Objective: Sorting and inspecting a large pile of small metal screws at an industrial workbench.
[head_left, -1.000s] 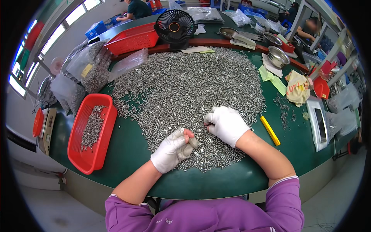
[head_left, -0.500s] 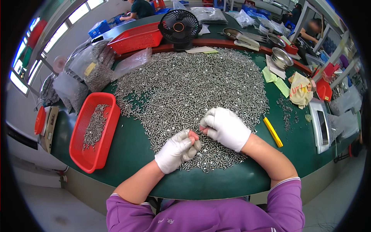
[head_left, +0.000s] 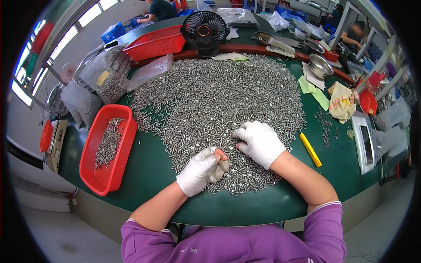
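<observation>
A wide heap of small silvery metal pins is spread over the green table. My left hand, in a white glove with bare fingertips, rests over the near part of the heap. Its thumb and forefinger press together in a pinch; whatever lies between them is too small to make out. Just to the right, my right hand, gloved the same way, reaches down onto the pins. Its thumb and forefinger are apart, with nothing visible between them, and the other fingers curl beneath the palm.
At left stand a red plastic basket partly filled with pins, a scale and bags of pins. A black fan and a red crate line the back. A yellow-handled cutter and metal bowls are at right.
My right hand has moved slightly right, away from my left hand, and its thumb and forefinger have spread apart. My left hand keeps its pinch in nearly the same place.
</observation>
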{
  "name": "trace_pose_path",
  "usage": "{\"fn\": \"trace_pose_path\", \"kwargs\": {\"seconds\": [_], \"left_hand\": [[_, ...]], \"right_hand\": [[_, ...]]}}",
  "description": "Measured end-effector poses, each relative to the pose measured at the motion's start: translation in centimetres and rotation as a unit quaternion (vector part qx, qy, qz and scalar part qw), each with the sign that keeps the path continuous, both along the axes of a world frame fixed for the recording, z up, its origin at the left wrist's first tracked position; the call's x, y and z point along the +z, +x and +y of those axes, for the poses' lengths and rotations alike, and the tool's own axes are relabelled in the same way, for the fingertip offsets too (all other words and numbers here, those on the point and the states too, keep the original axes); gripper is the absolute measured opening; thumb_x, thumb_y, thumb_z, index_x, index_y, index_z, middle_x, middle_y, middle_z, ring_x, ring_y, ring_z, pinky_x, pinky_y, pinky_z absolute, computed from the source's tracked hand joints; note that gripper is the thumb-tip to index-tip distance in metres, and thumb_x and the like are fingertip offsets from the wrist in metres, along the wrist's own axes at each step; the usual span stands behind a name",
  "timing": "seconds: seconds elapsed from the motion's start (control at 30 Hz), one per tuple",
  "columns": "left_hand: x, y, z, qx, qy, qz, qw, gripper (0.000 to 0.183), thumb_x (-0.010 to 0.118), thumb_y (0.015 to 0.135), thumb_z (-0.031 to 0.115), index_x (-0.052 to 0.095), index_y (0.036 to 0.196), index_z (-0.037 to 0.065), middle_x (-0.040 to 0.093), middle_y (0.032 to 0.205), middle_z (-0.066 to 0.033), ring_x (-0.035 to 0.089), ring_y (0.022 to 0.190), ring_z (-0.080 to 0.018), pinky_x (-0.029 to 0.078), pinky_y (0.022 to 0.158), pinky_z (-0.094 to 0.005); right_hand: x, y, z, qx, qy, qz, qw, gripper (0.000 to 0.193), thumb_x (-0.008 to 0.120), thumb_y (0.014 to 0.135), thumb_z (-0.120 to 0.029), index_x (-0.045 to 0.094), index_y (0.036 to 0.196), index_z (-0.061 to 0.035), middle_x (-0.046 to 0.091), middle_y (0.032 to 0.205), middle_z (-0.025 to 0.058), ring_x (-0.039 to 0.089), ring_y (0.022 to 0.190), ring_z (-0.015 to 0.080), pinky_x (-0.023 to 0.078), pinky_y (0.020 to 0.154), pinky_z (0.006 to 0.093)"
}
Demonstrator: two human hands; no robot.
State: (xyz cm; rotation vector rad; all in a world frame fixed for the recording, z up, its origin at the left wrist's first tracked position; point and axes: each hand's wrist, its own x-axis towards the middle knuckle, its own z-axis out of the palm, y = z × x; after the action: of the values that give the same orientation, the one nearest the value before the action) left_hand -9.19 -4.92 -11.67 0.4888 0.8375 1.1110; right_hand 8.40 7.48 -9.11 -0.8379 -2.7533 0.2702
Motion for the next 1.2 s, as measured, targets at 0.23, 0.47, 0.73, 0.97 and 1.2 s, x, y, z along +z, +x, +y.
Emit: {"fn": "trace_pose_path", "kwargs": {"seconds": [0.23,0.47,0.73,0.97,1.2], "left_hand": [[0.0,-0.3,0.1,-0.02,0.006,-0.007,1.0,0.022,0.063,0.089,0.031,0.057,0.098,0.012,0.062,0.085,-0.0007,0.043,0.057,-0.0055,0.032,0.048,-0.0188],[0.0,-0.2,0.0,-0.007,-0.002,-0.026,1.0,0.022,0.062,0.09,0.03,0.057,0.102,0.011,0.061,0.091,-0.0008,0.045,0.063,-0.0057,0.035,0.053,-0.0184],[0.3,-0.1,0.1,-0.001,0.002,-0.081,0.997,0.019,0.063,0.09,0.016,0.055,0.106,0.01,0.062,0.096,-0.0001,0.055,0.075,-0.0029,0.045,0.065,-0.015],[-0.3,-0.7,0.0,-0.001,0.027,-0.045,0.999,0.011,0.061,0.092,0.021,0.057,0.098,0.013,0.063,0.089,0.0002,0.056,0.07,-0.0044,0.045,0.061,-0.0155],[-0.3,-0.6,0.1,-0.01,0.034,-0.047,0.998,0.016,0.06,0.092,0.028,0.058,0.098,0.013,0.063,0.087,0.0004,0.055,0.069,-0.0052,0.042,0.058,-0.0163]], "right_hand": [[-0.4,-0.3,-0.2,0.002,0.026,-0.009,1.0,0.012,0.066,0.078,-0.022,0.066,0.084,-0.0114,0.062,0.086,0.0049,0.06,0.082,0.0264,0.049,0.073,0.0402],[2.1,-0.4,-1.6,0.077,-0.027,0.157,0.984,0.011,0.065,0.076,-0.021,0.067,0.082,-0.0124,0.061,0.08,0.0057,0.06,0.076,0.0266,0.05,0.068,0.0394],[1.5,-0.5,-2.0,0.117,-0.094,0.183,0.972,0.016,0.067,0.074,-0.021,0.07,0.087,-0.0126,0.064,0.086,0.006,0.061,0.079,0.0269,0.051,0.07,0.0388],[1.1,-0.4,-1.2,0.0,0.006,0.102,0.995,0.024,0.067,0.076,-0.019,0.069,0.098,-0.0109,0.065,0.097,0.0068,0.061,0.088,0.0288,0.05,0.077,0.0398],[-0.5,-0.1,0.0,-0.001,-0.034,-0.01,0.999,0.014,0.066,0.078,-0.021,0.066,0.085,-0.0089,0.063,0.085,0.008,0.061,0.085,0.0282,0.049,0.075,0.0406]]}}
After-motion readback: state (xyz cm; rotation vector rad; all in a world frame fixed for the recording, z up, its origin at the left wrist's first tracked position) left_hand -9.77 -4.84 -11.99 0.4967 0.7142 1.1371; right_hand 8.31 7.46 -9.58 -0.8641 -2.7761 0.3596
